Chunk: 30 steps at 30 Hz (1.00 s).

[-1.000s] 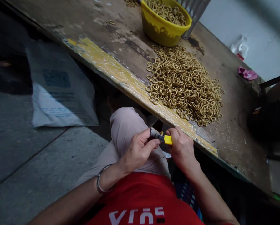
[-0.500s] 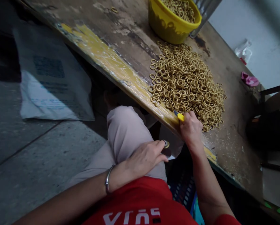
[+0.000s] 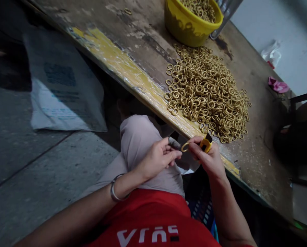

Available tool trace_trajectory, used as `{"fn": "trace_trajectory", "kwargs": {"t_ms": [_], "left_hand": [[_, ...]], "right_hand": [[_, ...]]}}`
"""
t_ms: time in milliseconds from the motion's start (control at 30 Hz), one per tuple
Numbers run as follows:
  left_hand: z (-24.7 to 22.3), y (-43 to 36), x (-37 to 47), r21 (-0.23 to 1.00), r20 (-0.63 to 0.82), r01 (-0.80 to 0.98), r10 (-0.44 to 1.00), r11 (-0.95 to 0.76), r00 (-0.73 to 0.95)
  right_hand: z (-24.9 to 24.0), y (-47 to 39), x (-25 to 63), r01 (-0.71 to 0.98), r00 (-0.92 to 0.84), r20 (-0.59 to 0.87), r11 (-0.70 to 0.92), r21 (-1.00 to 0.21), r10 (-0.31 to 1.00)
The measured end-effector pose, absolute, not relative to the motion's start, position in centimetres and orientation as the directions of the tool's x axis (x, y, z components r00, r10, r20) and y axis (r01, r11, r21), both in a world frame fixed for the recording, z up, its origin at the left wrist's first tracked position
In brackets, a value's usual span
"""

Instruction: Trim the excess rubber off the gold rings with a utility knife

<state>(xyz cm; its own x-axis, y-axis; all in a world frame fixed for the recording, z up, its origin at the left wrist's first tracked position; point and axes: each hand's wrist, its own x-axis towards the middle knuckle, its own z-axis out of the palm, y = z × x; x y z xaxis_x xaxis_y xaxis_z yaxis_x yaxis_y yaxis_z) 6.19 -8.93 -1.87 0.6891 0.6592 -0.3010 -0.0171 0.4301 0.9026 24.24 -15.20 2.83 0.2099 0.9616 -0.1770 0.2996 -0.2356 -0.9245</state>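
Note:
My right hand (image 3: pixel 207 154) pinches a gold-coloured ring (image 3: pixel 185 147) between thumb and index finger. A yellow utility knife (image 3: pixel 206 144) is tucked in the same hand, its dark end pointing up. My left hand (image 3: pixel 160 156) faces it above my lap, thumb and index finger apart. A dark finger cover (image 3: pixel 174 143) sits on the left index finger, its tip close to the ring; whether they touch I cannot tell. Just beyond my right hand, a large heap of similar rings (image 3: pixel 210 92) lies on the table.
A yellow tub (image 3: pixel 191 32) of rings stands behind the heap on the worn wooden table (image 3: pixel 143 44). Its near edge carries yellow tape (image 3: pixel 122 61). A white sack (image 3: pixel 66 85) stands on the floor at left. A pink cloth (image 3: pixel 278 85) lies at the right.
My right hand has come back from the heap's near edge toward my left hand, now with a ring in its fingertips. The left thumb and index finger have turned toward it.

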Motion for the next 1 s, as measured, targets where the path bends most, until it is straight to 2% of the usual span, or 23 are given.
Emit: {"fn": "trace_trajectory", "kwargs": {"t_ms": [133,267,333,400,467,567,633,733,900,1000], "left_hand": [[-1.1,-9.1,5.6,0.726,-0.288,-0.175,0.525,0.665,0.801],[-0.7,-9.8,5.6,0.615,-0.288,-0.217,0.472,0.758,0.833],[-0.6,-10.1,5.6,0.601,-0.295,-0.227,0.477,0.766,0.828],[-0.5,-10.3,5.6,0.636,-0.302,-0.230,0.512,0.736,0.804],[-0.4,-10.3,5.4,0.704,-0.312,-0.207,0.558,0.679,0.769],[0.0,-10.3,5.3,0.783,-0.333,-0.138,0.597,0.606,0.730],[0.3,-10.3,5.2,0.810,-0.342,-0.102,0.607,0.577,0.717],[0.7,-10.4,5.4,0.851,-0.336,-0.060,0.628,0.522,0.702],[0.6,-10.5,5.5,0.941,-0.286,0.065,0.678,0.331,0.677],[1.0,-10.5,5.3,0.972,-0.230,0.111,0.725,0.209,0.649]], "right_hand": [[2.6,-15.8,23.5,0.277,0.184,-0.150,-0.198,-0.940,0.971],[2.5,-16.3,22.5,0.249,0.195,-0.116,-0.163,-0.955,0.974],[2.5,-16.7,22.2,0.341,0.202,-0.054,-0.122,-0.932,0.978],[2.7,-17.2,22.0,0.525,0.176,0.046,-0.054,-0.850,0.983],[2.9,-17.7,21.9,0.716,0.107,0.107,-0.002,-0.699,0.988],[3.0,-18.5,21.9,0.890,0.032,0.078,0.007,-0.457,0.996],[3.0,-18.8,21.9,0.945,0.024,0.052,-0.005,-0.328,0.998],[2.8,-19.0,21.8,0.978,0.026,0.053,-0.015,-0.210,0.998],[2.3,-18.9,21.3,0.995,0.050,0.109,-0.040,-0.086,0.993],[2.2,-18.4,21.9,0.996,0.081,0.088,-0.078,-0.043,0.993]]}}
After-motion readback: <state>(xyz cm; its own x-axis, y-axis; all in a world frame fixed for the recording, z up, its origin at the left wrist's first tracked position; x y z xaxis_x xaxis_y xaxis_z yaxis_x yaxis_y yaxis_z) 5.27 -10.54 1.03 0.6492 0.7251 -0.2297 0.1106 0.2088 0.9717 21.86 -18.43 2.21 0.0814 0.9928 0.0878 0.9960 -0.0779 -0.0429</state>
